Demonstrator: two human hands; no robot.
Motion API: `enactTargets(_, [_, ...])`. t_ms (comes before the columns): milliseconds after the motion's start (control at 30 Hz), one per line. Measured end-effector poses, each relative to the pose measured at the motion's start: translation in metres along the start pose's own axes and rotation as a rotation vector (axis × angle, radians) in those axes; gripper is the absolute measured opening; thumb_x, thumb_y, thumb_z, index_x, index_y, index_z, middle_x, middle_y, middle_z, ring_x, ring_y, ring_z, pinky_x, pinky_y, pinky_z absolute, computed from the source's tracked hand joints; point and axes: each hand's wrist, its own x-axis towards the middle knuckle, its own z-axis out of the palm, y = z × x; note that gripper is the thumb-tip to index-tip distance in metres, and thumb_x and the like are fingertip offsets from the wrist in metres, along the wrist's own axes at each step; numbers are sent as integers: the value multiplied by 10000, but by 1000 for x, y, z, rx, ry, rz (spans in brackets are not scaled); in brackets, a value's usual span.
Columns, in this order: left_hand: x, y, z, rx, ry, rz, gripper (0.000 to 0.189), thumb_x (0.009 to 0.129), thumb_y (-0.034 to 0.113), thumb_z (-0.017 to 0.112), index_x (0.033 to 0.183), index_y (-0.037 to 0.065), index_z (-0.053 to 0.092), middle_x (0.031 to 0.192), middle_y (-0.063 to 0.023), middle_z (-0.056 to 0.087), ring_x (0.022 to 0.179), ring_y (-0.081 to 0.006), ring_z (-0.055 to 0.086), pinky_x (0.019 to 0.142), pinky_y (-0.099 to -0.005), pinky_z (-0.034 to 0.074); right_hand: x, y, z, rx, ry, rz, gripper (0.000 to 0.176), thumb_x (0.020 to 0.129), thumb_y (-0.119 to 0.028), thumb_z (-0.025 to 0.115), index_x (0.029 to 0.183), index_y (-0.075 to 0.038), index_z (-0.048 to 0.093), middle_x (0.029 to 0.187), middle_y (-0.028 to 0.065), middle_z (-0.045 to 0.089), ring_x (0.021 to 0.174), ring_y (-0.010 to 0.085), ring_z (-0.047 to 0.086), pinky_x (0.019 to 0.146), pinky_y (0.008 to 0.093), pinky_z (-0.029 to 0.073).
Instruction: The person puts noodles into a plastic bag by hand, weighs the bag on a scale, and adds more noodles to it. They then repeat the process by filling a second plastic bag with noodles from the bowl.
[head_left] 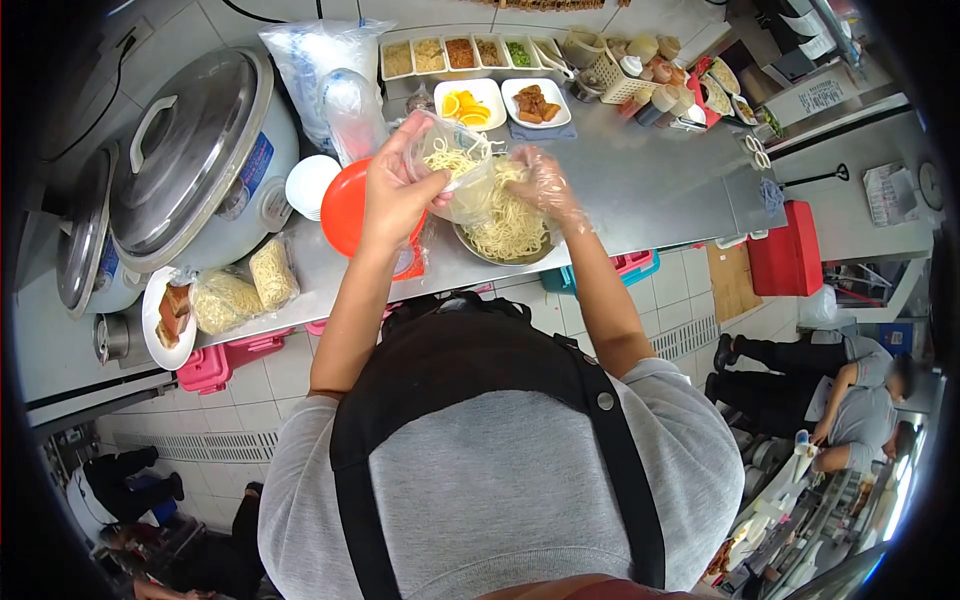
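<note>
My left hand (395,190), bare, is closed around a clear plastic bag (472,203) with pale noodles (450,158) inside, its mouth tipped toward the right. A thin clear glove covers my right hand (545,188). Its fingers are closed on a bunch of noodles (510,190) beside the bag. Directly beneath, more loose noodles (500,235) fill a round metal bowl (510,262) at the counter's front edge. An orange-red round plate or lid (343,210) lies left of the bowl, partly behind my left forearm.
Two large lidded pots (195,150) stand left, near bagged noodles (225,300) and a plate of meat (172,320). Behind are ingredient trays (460,55), orange slices (465,105), brown pieces (535,103) and a bottle basket (625,85). Co-workers (850,395) stand farther off.
</note>
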Motion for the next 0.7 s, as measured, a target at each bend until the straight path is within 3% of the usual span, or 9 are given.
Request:
enactTargets(33, [0,0,0,-2,5,1,724,701,-137,573,1360,-38,290,1362,-178,370,636,-114,609,476,-201,462,-1,2,2,150,92,-11,450,598,-151,728,998,-62,541,932,135,635,886,284,612,809,354,469])
enactTargets(267, [-1,6,-4,29,25,-9,718,702,-136,570,1357,-43,292,1362,-177,371,640,-111,604,475,-202,462,-16,2,-8,131,126,-73,377,679,-28,644,1049,-78,593,966,127,641,864,245,617,807,332,475])
enactTargets(367, [0,6,-5,28,30,-9,720,700,-136,568,1358,-43,290,1363,-176,370,644,-113,604,476,-202,463,-19,15,-4,380,113,-22,364,697,-33,649,1055,-89,616,992,128,645,878,257,621,817,324,476])
enactTargets(433, [-1,3,-3,23,28,-17,721,699,-136,567,1358,-43,290,1364,-176,370,645,-114,604,477,-202,464,-24,21,-1,135,-20,143,367,703,-45,666,1065,-82,620,1042,128,634,942,265,608,856,330,465])
enactTargets(533, [2,2,-2,20,17,-2,725,698,-134,567,1360,-43,286,1367,-176,366,643,-114,604,477,-204,463,-29,21,8,-8,13,34,388,705,-79,686,1087,-86,618,1051,146,620,980,249,596,894,324,446])
enactTargets(567, [2,2,-2,35,18,-8,726,698,-134,567,1361,-43,285,1365,-176,368,642,-115,604,475,-205,462,-30,20,8,-49,-92,90,514,690,-167,728,1176,-111,568,1215,149,541,1104,291,525,924,378,425])
enactTargets(600, [1,2,-2,51,17,-18,728,697,-133,567,1361,-42,284,1364,-176,370,640,-116,604,472,-207,460,-36,4,9,-47,-94,90,514,690,-167,728,1176,-111,568,1215,149,541,1104,291,525,924,378,425])
enactTargets(667, [2,-2,-2,34,18,-20,726,699,-131,568,1361,-42,284,1362,-176,374,638,-115,603,470,-209,459,-47,-22,21,-356,-85,-24,694,667,-247,751,1291,-153,462,1315,175,435,1165,358,453,931,406,420])
enactTargets(700, [4,-3,-1,13,17,-17,725,700,-129,568,1361,-42,284,1360,-175,377,636,-114,603,468,-210,458,-47,-24,31,-442,-170,23,808,655,-263,745,1359,-176,359,1389,192,316,1203,415,382,926,442,418])
